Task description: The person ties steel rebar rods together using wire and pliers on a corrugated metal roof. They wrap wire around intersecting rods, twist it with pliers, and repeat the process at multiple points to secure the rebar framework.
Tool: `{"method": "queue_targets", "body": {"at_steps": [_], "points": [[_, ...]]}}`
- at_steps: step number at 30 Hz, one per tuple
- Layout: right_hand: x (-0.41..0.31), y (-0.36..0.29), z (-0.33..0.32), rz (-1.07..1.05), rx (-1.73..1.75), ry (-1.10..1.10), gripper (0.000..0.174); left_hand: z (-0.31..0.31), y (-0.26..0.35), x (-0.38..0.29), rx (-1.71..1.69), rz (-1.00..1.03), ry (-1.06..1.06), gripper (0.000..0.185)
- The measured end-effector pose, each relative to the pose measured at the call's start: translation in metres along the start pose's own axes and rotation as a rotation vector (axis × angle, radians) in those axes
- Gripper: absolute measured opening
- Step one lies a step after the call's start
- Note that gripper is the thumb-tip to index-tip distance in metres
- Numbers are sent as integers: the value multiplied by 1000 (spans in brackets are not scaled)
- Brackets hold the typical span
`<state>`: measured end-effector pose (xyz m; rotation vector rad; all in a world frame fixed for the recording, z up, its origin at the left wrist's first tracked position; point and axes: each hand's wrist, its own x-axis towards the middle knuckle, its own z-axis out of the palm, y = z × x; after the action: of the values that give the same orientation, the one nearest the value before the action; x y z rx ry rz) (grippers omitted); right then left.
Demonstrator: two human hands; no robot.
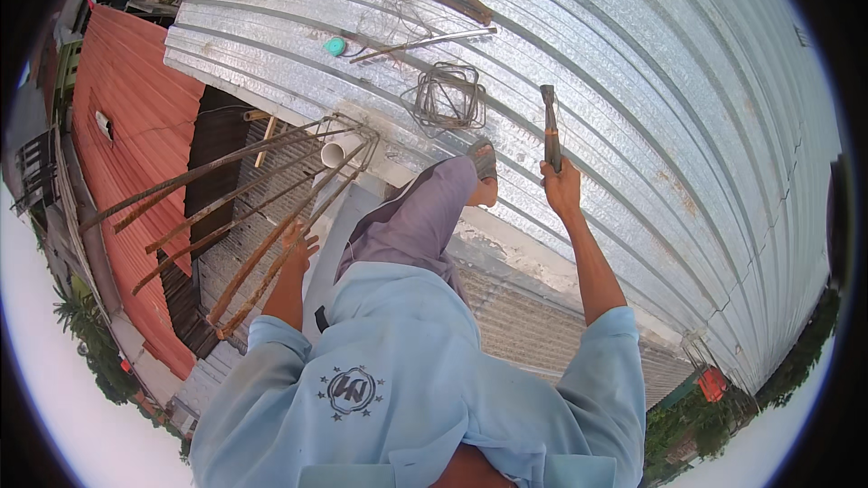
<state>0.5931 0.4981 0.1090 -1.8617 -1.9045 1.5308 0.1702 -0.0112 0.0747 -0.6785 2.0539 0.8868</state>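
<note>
My right hand [561, 188] grips the dark handles of what look like pincers [549, 118], with an orange band below the head. A thin wire stands out beside them, over the corrugated metal roof. At the left, my left hand [298, 244] is among rusty steel reinforcing bars [254, 257]. Some of its fingers are apart, and a bar partly hides the palm, so its hold is unclear. The bars fan out from a concrete column top, where square stirrups [369, 139] surround them. Beside them is the open end of a white plastic pipe [333, 154].
Loose square wire stirrups [451, 96] lie on the corrugated metal roof [610, 129]. Beyond are a turquoise tape measure [335, 46], metal rods [424, 45], and tangled wire. My sandalled foot [485, 173] rests near the roof's edge. A drop separates it from a red roof [132, 122].
</note>
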Motion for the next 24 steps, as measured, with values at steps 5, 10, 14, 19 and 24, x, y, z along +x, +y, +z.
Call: {"method": "queue_targets", "body": {"at_steps": [5,10,14,19,24], "points": [[67,-71,-87,-122,-346,-178,37,67,-23,-134,295,-183,-100,36],[85,-128,-149,-200,-649,-298,39,149,11,-215,179,-84,-223,39],[64,-126,-174,-140,-690,-182,45,207,66,-253,107,87,-269,39],[59,-125,-210,-100,-780,-316,50,243,125,-332,499,338,-311,42],[108,-158,-198,-217,-939,-518,46,287,102,-390,945,232,-297,42]]}}
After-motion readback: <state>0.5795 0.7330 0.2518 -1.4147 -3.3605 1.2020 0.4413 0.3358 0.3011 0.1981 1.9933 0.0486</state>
